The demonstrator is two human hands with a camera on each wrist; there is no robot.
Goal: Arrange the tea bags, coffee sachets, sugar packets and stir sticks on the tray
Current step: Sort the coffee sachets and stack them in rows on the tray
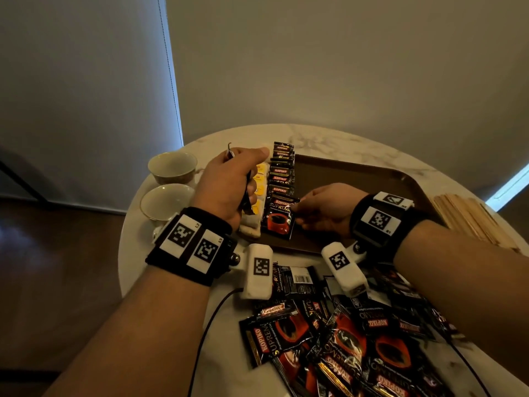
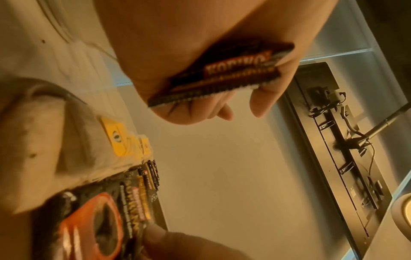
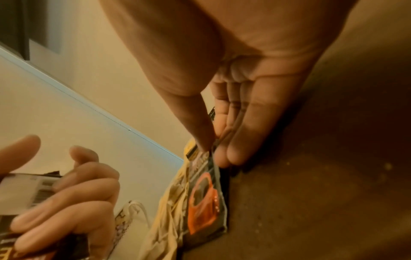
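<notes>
A brown tray [image 1: 357, 179] lies on the round marble table. Along its left side runs a row of tea bags [image 1: 259, 193] with yellow tags, and beside it a row of overlapping black Kopiko coffee sachets [image 1: 282, 173]. My right hand [image 1: 317, 209] pinches the upper right corner of the nearest sachet [image 1: 279, 217] in that row, thumb on top [image 3: 200, 133]. My left hand [image 1: 232, 184] hovers over the tea bags and grips a small stack of coffee sachets [image 2: 224, 73]. Wooden stir sticks [image 1: 469, 219] lie stacked right of the tray.
A heap of loose coffee sachets [image 1: 343, 333] covers the table's near side, under my forearms. Two empty cups [image 1: 171, 167] [image 1: 166, 200] stand at the table's left edge. A wall rises close behind the table.
</notes>
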